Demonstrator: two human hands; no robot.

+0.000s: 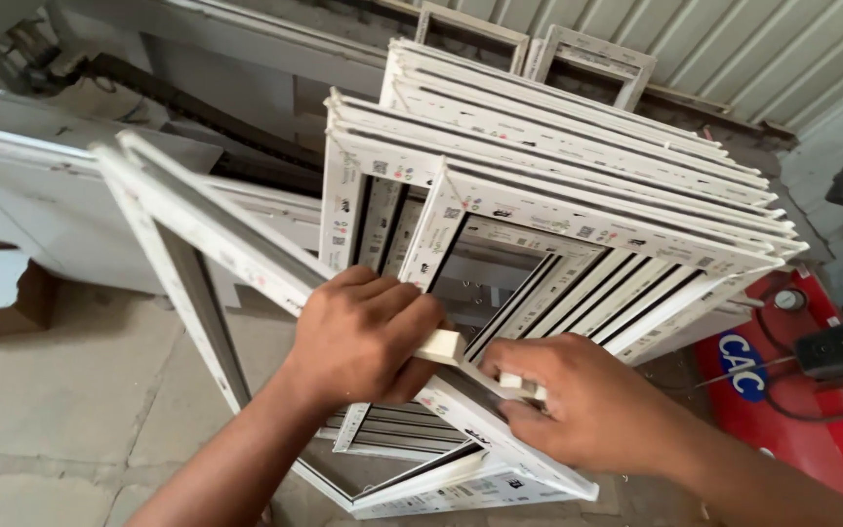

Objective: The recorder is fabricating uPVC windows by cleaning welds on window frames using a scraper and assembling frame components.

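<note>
A white plastic window frame (202, 226) stands tilted in front of me, its near corner low at centre. My left hand (368, 337) is closed around its upper rail and presses a small cream block (440, 344) against it. My right hand (578, 400) grips the same rail a little lower and pinches a second small cream piece (519, 384) at the fingertips. Behind the hands leans a stack of several white window frames (578, 185) with black seals and small stickers.
A red machine (782, 410) with a gauge and black cables sits at the right. A grey machine bed with a black cable chain (178, 98) runs along the back left. Corrugated metal wall behind. Concrete floor (51, 410) below, a cardboard piece at far left.
</note>
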